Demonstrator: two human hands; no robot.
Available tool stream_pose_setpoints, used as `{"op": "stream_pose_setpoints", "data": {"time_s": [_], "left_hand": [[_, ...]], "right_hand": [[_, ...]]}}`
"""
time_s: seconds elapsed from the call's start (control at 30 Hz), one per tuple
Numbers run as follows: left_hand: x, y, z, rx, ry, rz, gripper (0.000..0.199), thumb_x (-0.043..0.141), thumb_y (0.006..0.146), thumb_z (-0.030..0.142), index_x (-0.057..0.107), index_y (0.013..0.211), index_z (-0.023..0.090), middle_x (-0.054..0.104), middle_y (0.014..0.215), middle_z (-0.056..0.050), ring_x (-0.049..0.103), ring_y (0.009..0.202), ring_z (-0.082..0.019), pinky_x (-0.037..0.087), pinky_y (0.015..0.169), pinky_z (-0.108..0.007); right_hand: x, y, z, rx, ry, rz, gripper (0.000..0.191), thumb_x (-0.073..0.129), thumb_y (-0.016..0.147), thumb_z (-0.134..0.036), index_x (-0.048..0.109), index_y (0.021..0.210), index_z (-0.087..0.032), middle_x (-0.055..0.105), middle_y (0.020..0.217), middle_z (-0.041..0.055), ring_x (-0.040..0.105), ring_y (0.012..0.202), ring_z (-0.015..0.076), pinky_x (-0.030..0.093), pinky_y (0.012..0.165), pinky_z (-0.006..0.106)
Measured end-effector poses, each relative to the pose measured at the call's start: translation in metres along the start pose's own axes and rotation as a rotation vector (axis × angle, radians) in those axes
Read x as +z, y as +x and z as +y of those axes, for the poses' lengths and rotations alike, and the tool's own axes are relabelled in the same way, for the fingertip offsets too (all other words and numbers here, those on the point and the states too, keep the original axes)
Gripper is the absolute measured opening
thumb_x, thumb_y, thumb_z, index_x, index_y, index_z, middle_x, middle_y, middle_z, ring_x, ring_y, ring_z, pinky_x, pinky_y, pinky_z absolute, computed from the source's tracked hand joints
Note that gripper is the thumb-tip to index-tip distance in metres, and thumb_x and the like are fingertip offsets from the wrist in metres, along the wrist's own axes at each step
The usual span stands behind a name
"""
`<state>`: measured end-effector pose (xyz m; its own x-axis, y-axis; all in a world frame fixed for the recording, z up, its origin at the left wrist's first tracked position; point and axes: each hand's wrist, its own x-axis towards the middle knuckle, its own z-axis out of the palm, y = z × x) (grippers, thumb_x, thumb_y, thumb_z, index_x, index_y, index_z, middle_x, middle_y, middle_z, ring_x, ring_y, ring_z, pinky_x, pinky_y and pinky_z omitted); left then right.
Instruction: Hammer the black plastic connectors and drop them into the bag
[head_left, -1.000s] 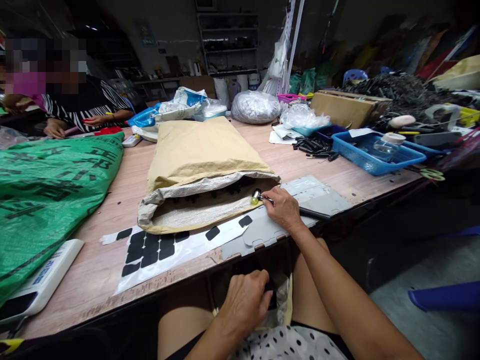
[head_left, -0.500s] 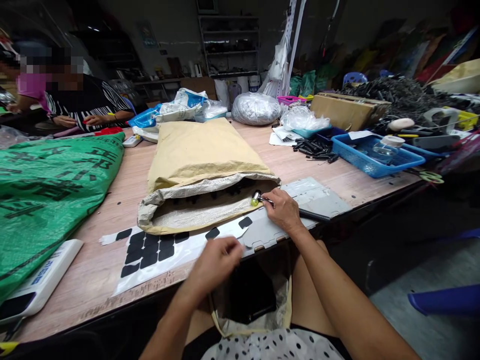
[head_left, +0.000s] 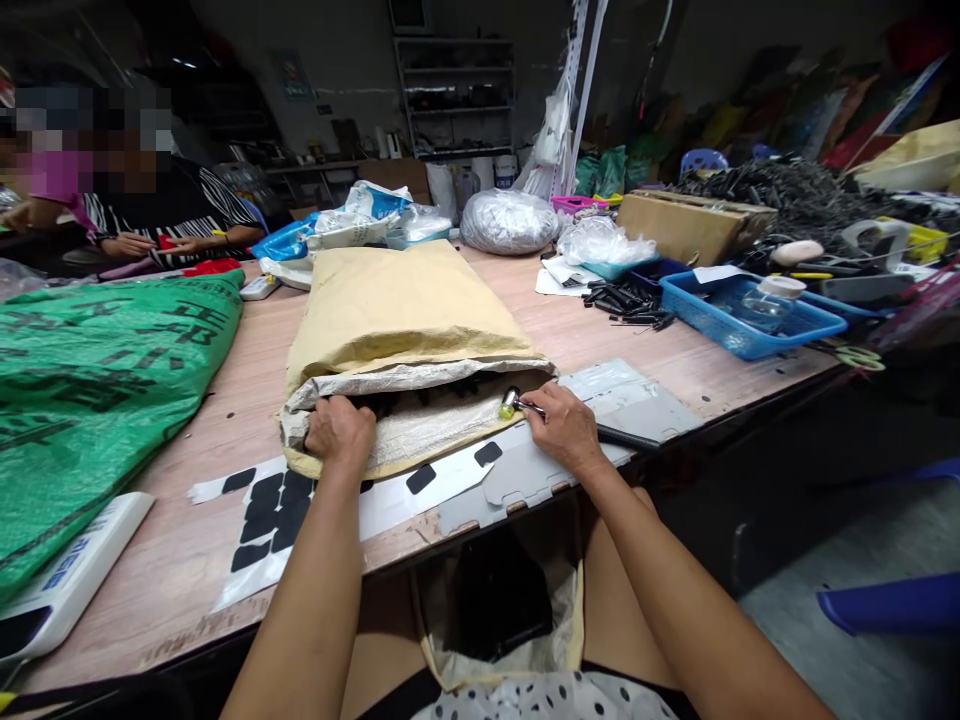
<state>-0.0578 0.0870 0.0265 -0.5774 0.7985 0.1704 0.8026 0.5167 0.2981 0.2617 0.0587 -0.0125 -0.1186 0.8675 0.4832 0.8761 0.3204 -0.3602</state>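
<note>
A tan paper sack [head_left: 412, 300] with a pale lining lies on the table, its mouth toward me. My left hand [head_left: 341, 432] reaches into the left side of that mouth, fingers curled; what they grip is hidden, and dark pieces show deeper inside. My right hand [head_left: 561, 425] is closed around a small hammer [head_left: 508, 402] with a shiny head and yellow-green face, at the sack's right corner. Its black handle sticks out to the right over a grey board [head_left: 630, 390]. Below the sack lies a white sheet of black square stickers [head_left: 261, 522].
Left are a green woven sack [head_left: 112, 370] and a white scale-like device [head_left: 82, 570]. A blue basket [head_left: 750, 325] and loose black parts [head_left: 630, 302] sit right. Between my legs an open sack [head_left: 576, 600] holds something black. Across the table a person [head_left: 176, 215] sits.
My left hand has moved up and left from above the table edge into the sack's mouth. My right hand keeps hold of the hammer in about the same place.
</note>
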Motion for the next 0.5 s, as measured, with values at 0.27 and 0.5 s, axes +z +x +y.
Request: {"op": "stream_pose_setpoints", "data": {"time_s": [0.27,0.5], "left_hand": [[0.001,0.003,-0.013,-0.064,-0.015,-0.058,0.037,0.067,0.074,0.032,0.074,0.103,0.011,0.073,0.103,-0.027,0.067,0.103,-0.046,0.053,0.080,-0.056],[0.000,0.007,-0.013,-0.090,-0.040,-0.085,0.040,0.071,0.070,0.037,0.075,0.101,0.011,0.072,0.103,-0.028,0.067,0.104,-0.048,0.053,0.081,-0.058]], "right_hand": [[-0.002,0.000,-0.003,0.014,-0.013,-0.010,0.018,0.063,0.090,-0.023,0.074,0.104,-0.026,0.067,0.098,0.0049,0.059,0.097,0.0224,0.045,0.080,0.031],[-0.002,0.000,-0.003,0.013,-0.025,-0.004,0.018,0.063,0.090,-0.023,0.074,0.104,-0.026,0.067,0.098,0.0049,0.059,0.097,0.0224,0.045,0.081,0.031]]}}
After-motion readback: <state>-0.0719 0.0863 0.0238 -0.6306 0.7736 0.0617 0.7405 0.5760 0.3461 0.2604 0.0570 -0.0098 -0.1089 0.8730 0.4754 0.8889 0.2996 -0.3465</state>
